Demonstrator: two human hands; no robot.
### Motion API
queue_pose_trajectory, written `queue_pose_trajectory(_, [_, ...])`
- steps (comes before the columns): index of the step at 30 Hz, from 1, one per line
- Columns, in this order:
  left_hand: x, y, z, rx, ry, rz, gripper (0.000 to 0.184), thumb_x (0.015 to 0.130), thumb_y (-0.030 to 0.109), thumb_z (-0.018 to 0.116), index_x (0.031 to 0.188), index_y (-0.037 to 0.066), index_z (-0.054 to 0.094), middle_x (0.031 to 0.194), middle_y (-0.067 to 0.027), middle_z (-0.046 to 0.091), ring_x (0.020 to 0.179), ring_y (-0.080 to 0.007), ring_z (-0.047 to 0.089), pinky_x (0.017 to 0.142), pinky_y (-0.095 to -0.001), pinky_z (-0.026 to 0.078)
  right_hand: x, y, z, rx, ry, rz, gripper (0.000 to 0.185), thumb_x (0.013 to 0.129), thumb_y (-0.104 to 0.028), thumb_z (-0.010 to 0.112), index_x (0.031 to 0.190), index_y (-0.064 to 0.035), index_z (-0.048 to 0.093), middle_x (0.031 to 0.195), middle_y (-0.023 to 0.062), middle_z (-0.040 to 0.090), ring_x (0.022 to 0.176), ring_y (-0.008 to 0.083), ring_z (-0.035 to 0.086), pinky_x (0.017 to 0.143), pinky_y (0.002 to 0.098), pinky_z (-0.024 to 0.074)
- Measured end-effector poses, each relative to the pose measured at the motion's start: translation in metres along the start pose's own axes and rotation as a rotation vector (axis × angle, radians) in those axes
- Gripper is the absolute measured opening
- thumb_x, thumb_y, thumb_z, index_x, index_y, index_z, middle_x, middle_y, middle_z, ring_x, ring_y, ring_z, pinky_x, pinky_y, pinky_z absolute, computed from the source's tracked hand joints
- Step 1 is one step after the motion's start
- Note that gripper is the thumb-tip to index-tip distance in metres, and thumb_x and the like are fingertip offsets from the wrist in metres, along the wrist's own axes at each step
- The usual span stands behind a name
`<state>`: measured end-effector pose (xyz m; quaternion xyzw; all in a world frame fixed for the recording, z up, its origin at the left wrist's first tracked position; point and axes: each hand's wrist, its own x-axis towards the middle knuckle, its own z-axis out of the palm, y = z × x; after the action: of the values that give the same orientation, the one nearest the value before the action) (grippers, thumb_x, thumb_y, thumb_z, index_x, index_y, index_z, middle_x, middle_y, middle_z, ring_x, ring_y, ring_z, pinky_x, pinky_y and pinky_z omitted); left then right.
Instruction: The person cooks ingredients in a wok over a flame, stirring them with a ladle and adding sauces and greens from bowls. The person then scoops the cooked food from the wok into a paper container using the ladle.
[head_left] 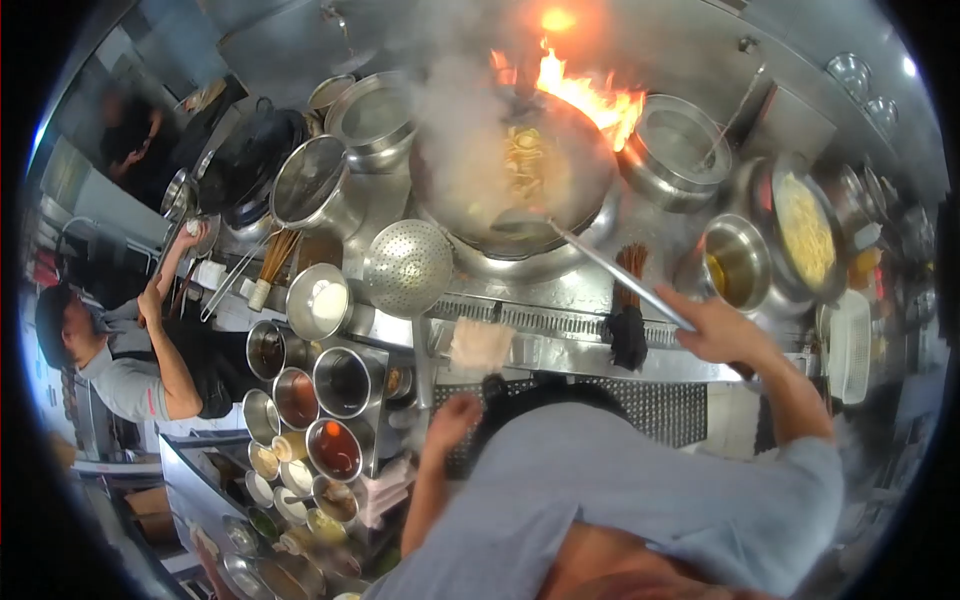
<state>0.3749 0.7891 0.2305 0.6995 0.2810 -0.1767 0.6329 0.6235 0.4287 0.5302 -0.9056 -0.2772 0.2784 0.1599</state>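
My right hand (718,328) is closed around the end of a long-handled ladle (620,272). The ladle's dark bowl rests inside the near rim of a large wok (455,205). Food in pale and yellow strips, with steam over it, lies in the wok (523,165); its exact kind is unclear. Flames (590,95) rise behind the wok's far right rim. My left hand (456,420) hangs low near the counter's front edge, just right of the handle of a perforated skimmer (408,265). Its fingers look curled but are too blurred to make out.
Steel pots (680,150) flank the wok. At right, a pan holds noodle-like strips (803,230), beside a pot of yellowish liquid (738,262). Several sauce containers (334,448) stand at lower left. A folded cloth (482,345) lies on the counter edge. Another person (140,375) works at far left.
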Motion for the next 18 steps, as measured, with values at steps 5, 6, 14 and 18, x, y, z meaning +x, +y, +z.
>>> queue_pose_trajectory(5, [0.019, 0.02, 0.006, 0.003, -0.08, 0.041, 0.034, 0.094, 0.027, 0.057, 0.115, 0.001, 0.061, 0.09, -0.0091, 0.068, 0.082, -0.0149, 0.063, 0.075, -0.0298, 0.051, 0.06, 0.029, 0.05, -0.001, 0.131, 0.071, 0.068, 0.081, -0.014, 0.053, 0.145, -0.0175, 0.031, 0.092, 0.0298, 0.063, 0.084, 0.0463, 0.062, 0.078, 0.0511, 0.0484])
queue_pose_trajectory(6, [0.012, 0.038, 0.007, 0.004, -0.07, 0.053, 0.034, 0.093, 0.027, 0.057, 0.114, 0.0, 0.061, 0.091, -0.0104, 0.068, 0.084, -0.0156, 0.064, 0.077, -0.0302, 0.05, 0.077, 0.037, 0.057, 0.082, 0.204, 0.043, 0.068, 0.081, -0.014, 0.052, 0.145, -0.017, 0.031, 0.094, 0.0314, 0.062, 0.085, 0.0468, 0.062, 0.079, 0.0518, 0.0481])
queue_pose_trajectory(14, [-0.001, 0.003, 0.003, 0.122, 0.044, 0.123, 0.029, 0.095, 0.021, 0.058, 0.113, -0.002, 0.058, 0.095, -0.0075, 0.065, 0.084, -0.0125, 0.062, 0.074, -0.0253, 0.05, 0.203, 0.038, 0.073, 0.432, 0.543, 0.117, 0.063, 0.079, -0.011, 0.052, 0.14, -0.007, 0.039, 0.08, 0.0233, 0.064, 0.063, 0.0332, 0.063, 0.062, 0.0432, 0.0506])
queue_pose_trajectory(18, [-0.02, 0.007, 0.009, -0.013, 0.009, 0.011, 0.031, 0.095, 0.021, 0.058, 0.114, -0.003, 0.058, 0.095, -0.008, 0.066, 0.085, -0.0132, 0.064, 0.072, -0.0256, 0.051, 0.192, 0.005, 0.047, 0.84, 0.235, 0.021, 0.056, 0.078, -0.009, 0.052, 0.134, -0.0048, 0.049, 0.069, 0.0085, 0.059, 0.045, 0.0136, 0.05, 0.043, 0.0284, 0.0424])
